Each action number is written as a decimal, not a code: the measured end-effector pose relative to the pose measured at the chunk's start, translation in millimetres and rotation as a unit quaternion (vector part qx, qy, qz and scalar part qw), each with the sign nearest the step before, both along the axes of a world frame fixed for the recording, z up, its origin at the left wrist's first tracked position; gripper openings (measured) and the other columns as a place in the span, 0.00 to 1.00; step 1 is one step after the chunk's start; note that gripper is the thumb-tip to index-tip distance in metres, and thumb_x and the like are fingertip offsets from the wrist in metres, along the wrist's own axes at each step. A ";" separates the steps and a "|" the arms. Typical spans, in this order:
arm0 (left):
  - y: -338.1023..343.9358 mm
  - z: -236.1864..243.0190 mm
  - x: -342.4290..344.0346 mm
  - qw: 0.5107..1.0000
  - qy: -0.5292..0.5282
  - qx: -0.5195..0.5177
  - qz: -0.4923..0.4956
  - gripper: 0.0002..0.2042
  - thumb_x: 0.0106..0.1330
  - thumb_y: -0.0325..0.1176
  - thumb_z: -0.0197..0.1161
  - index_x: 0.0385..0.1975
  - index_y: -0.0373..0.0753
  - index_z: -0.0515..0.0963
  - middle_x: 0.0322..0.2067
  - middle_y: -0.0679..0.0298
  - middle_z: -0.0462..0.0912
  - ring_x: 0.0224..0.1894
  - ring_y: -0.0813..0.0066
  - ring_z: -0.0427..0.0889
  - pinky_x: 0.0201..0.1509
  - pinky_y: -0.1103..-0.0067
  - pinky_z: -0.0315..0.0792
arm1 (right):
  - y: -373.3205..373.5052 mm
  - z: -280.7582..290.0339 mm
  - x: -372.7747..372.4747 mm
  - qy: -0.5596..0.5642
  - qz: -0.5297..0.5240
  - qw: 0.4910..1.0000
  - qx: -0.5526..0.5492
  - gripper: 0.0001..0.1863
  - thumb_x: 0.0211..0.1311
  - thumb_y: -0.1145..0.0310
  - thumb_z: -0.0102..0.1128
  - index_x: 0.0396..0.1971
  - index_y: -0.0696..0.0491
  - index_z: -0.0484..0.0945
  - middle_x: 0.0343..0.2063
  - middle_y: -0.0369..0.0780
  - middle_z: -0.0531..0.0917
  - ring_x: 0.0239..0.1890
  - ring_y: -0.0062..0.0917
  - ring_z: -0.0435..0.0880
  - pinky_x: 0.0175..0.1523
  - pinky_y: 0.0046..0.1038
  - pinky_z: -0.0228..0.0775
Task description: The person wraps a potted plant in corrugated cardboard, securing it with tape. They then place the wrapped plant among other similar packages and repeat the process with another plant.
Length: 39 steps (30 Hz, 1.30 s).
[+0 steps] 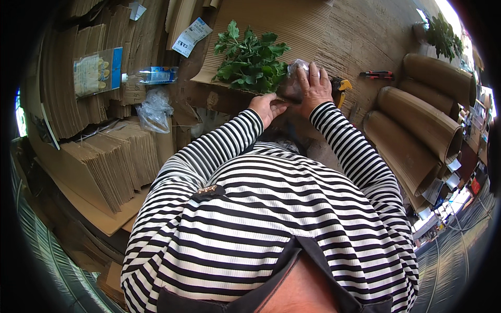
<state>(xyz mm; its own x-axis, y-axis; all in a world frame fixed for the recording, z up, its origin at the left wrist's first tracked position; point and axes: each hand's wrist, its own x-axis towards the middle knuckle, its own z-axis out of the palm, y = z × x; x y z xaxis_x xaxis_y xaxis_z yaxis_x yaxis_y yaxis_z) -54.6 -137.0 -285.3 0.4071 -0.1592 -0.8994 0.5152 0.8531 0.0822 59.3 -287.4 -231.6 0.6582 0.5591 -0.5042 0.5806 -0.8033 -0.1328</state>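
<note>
A leafy green plant [249, 60] lies on its side on a sheet of corrugated cardboard [282, 21], its leaves pointing left. At its right end is a rounded, dark pot or root ball wrapped in clear plastic [293, 78]. My right hand [314, 86] lies over this wrapped base, fingers spread along its top and right side. Beside the front edge of the cardboard, just under the leaves, is my left hand [269, 108]. Its thumb and fingers are apart, with nothing visible between them. The underside of the wrapped base is hidden.
A yellow-and-black tool [341, 88] and a red-and-black cutter [377, 75] lie right of my right hand. Rolled cardboard [417, 122] sits farther right. Stacked cardboard [99, 167] and crumpled plastic [155, 110] are at left. Another plant [443, 36] stands far right.
</note>
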 end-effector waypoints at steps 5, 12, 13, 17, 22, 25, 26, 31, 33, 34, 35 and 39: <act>25.1 72.2 26.7 0.819 -0.204 0.303 -0.443 0.11 0.72 0.35 0.59 0.43 0.34 0.80 0.40 0.55 0.86 0.37 0.71 0.86 0.41 0.77 0.81 | 0.4 -2.1 -0.8 -0.016 0.017 1.000 -0.010 0.61 0.47 0.39 0.74 0.77 0.43 0.49 0.74 0.53 0.52 0.73 0.57 0.52 0.76 0.53 0.46; 42.2 47.4 48.1 0.433 -0.243 0.434 -0.752 0.28 0.67 0.44 0.63 0.63 0.34 0.70 0.60 0.46 0.76 0.61 0.49 0.76 0.66 0.64 0.71 | -1.4 -2.8 -1.3 -0.017 0.007 1.000 0.015 0.59 0.46 0.40 0.75 0.76 0.40 0.50 0.75 0.50 0.52 0.74 0.56 0.51 0.74 0.57 0.46; 48.3 51.2 51.0 0.407 -0.249 0.431 -0.766 0.28 0.67 0.44 0.64 0.63 0.35 0.69 0.60 0.48 0.76 0.60 0.50 0.77 0.65 0.63 0.72 | -3.2 -6.6 -2.4 -0.020 -0.001 1.000 0.023 0.59 0.46 0.42 0.75 0.76 0.37 0.50 0.75 0.49 0.52 0.74 0.55 0.51 0.73 0.58 0.46; 69.9 55.4 51.5 0.340 -0.225 0.442 -0.799 0.28 0.68 0.44 0.63 0.65 0.38 0.69 0.59 0.51 0.77 0.59 0.51 0.79 0.62 0.63 0.74 | -1.2 -3.8 -1.3 -0.019 -0.004 1.000 0.010 0.60 0.45 0.48 0.78 0.77 0.34 0.49 0.75 0.47 0.53 0.74 0.53 0.51 0.71 0.59 0.49; 70.5 64.1 49.6 0.401 -0.221 0.444 -0.770 0.29 0.69 0.44 0.62 0.66 0.36 0.69 0.65 0.51 0.73 0.63 0.51 0.75 0.68 0.65 0.69 | -3.8 -3.6 0.1 -0.011 -0.008 1.000 0.021 0.59 0.46 0.53 0.78 0.77 0.34 0.49 0.75 0.46 0.53 0.74 0.52 0.51 0.71 0.59 0.51; 62.9 54.5 48.1 0.425 -0.314 0.491 -0.693 0.23 0.68 0.40 0.63 0.61 0.38 0.75 0.63 0.53 0.75 0.62 0.53 0.76 0.66 0.67 0.71 | -5.1 -7.8 -2.2 -0.017 -0.016 0.999 0.037 0.57 0.47 0.55 0.76 0.77 0.34 0.50 0.75 0.47 0.53 0.74 0.53 0.51 0.71 0.59 0.51; 58.1 50.8 46.7 0.410 -0.351 0.515 -0.666 0.22 0.68 0.39 0.64 0.59 0.39 0.76 0.62 0.54 0.76 0.61 0.54 0.77 0.65 0.67 0.73 | -5.1 -8.8 -2.8 -0.021 -0.018 0.999 0.043 0.57 0.47 0.56 0.76 0.77 0.34 0.50 0.75 0.47 0.53 0.75 0.53 0.51 0.71 0.60 0.51; 46.4 54.8 55.5 0.347 -0.224 0.621 -0.666 0.32 0.65 0.39 0.66 0.69 0.45 0.65 0.72 0.53 0.61 0.56 0.50 0.81 0.55 0.63 0.79 | -6.8 -8.1 -3.3 -0.014 -0.014 0.999 0.040 0.56 0.49 0.55 0.75 0.77 0.36 0.50 0.75 0.48 0.52 0.74 0.54 0.51 0.72 0.60 0.48; 52.5 48.0 62.9 0.338 -0.247 0.644 -0.640 0.35 0.62 0.37 0.69 0.70 0.44 0.64 0.71 0.57 0.63 0.57 0.54 0.81 0.55 0.64 0.80 | -4.7 -0.6 -1.2 -0.003 -0.010 0.999 0.031 0.59 0.47 0.53 0.78 0.77 0.40 0.49 0.75 0.50 0.52 0.74 0.55 0.51 0.75 0.57 0.45; 54.3 43.9 67.9 0.331 -0.270 0.649 -0.629 0.36 0.61 0.36 0.70 0.70 0.45 0.63 0.71 0.58 0.64 0.57 0.55 0.81 0.56 0.65 0.79 | -5.4 0.1 -1.6 -0.004 -0.013 0.999 0.029 0.59 0.47 0.53 0.77 0.77 0.39 0.49 0.75 0.50 0.52 0.75 0.55 0.51 0.75 0.57 0.45; 52.2 46.1 76.3 0.325 -0.291 0.634 -0.639 0.40 0.60 0.35 0.71 0.72 0.45 0.59 0.71 0.59 0.65 0.57 0.57 0.82 0.56 0.66 0.80 | -4.9 -0.4 -1.7 -0.005 -0.014 0.999 0.029 0.59 0.48 0.53 0.77 0.77 0.39 0.49 0.75 0.50 0.51 0.75 0.55 0.51 0.75 0.57 0.45; 49.7 21.6 97.5 0.357 -0.268 0.579 -0.682 0.43 0.63 0.38 0.71 0.75 0.45 0.53 0.60 0.56 0.78 0.59 0.55 0.79 0.63 0.68 0.74 | -5.6 -9.8 -5.0 -0.013 -0.018 0.999 0.048 0.55 0.51 0.55 0.75 0.77 0.35 0.49 0.75 0.48 0.52 0.75 0.55 0.50 0.73 0.60 0.48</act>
<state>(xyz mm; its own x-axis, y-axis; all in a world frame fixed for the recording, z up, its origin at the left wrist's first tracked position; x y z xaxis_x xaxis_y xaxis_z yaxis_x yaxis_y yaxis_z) 42.9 -87.3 -263.7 0.8242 -0.1865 -0.5347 0.0312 -0.9278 0.3718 54.3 -293.0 -241.3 0.6911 0.5792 -0.4323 0.5550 -0.8085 -0.1958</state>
